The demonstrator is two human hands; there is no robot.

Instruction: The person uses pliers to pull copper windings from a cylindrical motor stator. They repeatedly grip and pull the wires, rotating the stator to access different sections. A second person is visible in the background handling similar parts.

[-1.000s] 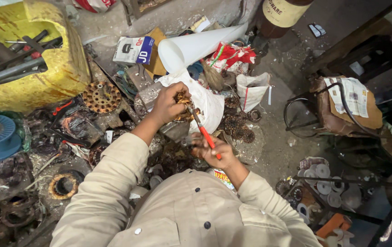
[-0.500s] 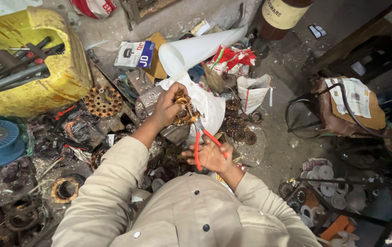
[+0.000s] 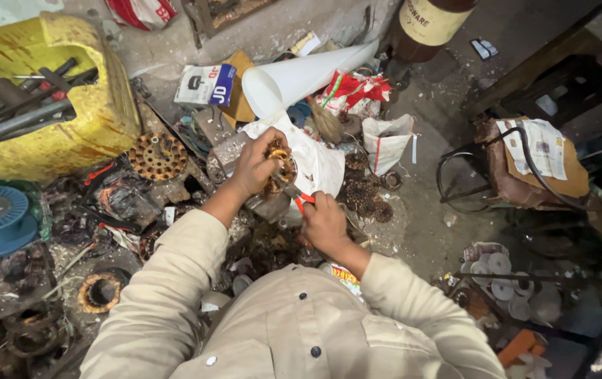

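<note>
The copper-wound motor stator (image 3: 278,168) is gripped by the closed left hand (image 3: 255,163) over the white cloth (image 3: 318,165). Red-handled pliers (image 3: 297,198) are clasped by the right hand (image 3: 324,223) just below the stator. The stator should be steadied firmly while the windings are pulled. The plier tips are hidden.

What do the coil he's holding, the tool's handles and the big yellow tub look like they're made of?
Coil: probably copper wire, judging by its orange-brown metallic windings. Handles: red, smooth, likely plastic or rubber sleeves. Tub: seemingly thick yellow plastic, dull and grime-stained.
</note>
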